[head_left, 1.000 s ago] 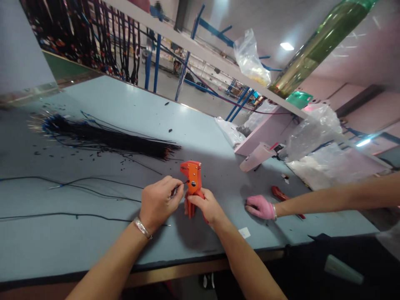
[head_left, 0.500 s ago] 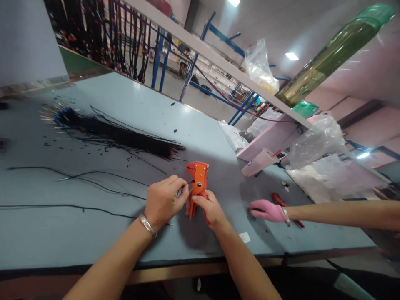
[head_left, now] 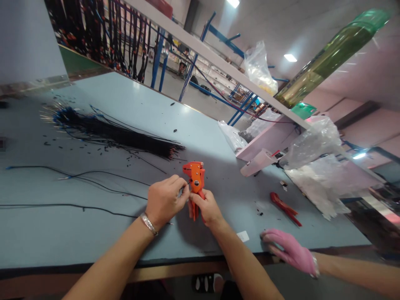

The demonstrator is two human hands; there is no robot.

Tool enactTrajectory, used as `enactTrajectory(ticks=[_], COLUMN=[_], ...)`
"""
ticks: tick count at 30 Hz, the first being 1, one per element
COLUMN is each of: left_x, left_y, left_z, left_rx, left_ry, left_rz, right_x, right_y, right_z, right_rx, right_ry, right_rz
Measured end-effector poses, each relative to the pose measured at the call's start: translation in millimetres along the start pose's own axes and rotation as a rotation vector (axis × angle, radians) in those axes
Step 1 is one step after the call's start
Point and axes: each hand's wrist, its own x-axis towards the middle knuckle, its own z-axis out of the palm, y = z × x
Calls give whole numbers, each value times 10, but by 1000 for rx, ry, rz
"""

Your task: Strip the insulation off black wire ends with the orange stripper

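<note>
In my right hand (head_left: 208, 208) is an orange wire stripper (head_left: 196, 177), held upright by its handles with the head pointing away from me. My left hand (head_left: 167, 200) pinches the end of a thin black wire (head_left: 185, 186) close to the stripper's jaw side. Whether the wire's tip sits between the jaws is too small to tell. Several loose black wires (head_left: 109, 191) lie on the table to the left, some with blue and metal ends, running toward my left hand. Beyond them lies a thick bundle of black wires (head_left: 125, 135) with bare copper tips at its right end.
A co-worker's pink-gloved hand (head_left: 290, 250) is at the table's front edge on the right. Near it lies a red-handled tool (head_left: 285, 208). Plastic bags (head_left: 318, 179) and a white roll (head_left: 258, 162) stand farther back. Black scraps dot the grey table (head_left: 78, 237).
The stripper's head has tilted slightly left over the wire in my left hand. The co-worker's gloved hand has moved from the tabletop toward the front edge, uncovering the red-handled tool.
</note>
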Motion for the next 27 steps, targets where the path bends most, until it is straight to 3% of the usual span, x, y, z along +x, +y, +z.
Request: enactTrajectory(ticks=[16, 22, 27], left_x=[-8, -20, -15], left_y=[-52, -78, -77], left_z=[14, 31, 17], left_rx=[-84, -61, -58], left_ry=[-2, -13, -18], left_rz=[-63, -62, -63], right_x=[62, 38, 58], right_y=[53, 21, 34], right_z=[44, 26, 18], right_rx=[18, 166, 127], right_ry=[67, -13, -31], right_rz=[-17, 30, 34])
